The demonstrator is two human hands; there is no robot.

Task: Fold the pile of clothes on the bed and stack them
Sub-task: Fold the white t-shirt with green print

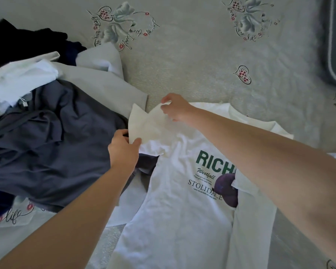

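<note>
White tee (182, 200) lies flat on bed (202, 65), long axis running near to far, right side already folded in. Left hand (122, 150) pinches sleeve (149, 125) bottom edge, right hand (176, 107) pinches its top corner; fold likely goes rightward over print. Pile (47, 123) left.

A single head-worn camera looks forward and steeply down from above the bed (202, 55), close over both outstretched forearms. The grip on the white T-shirt (173, 210) sits near frame centre, with the clothes pile (47, 123) left of it.
</note>
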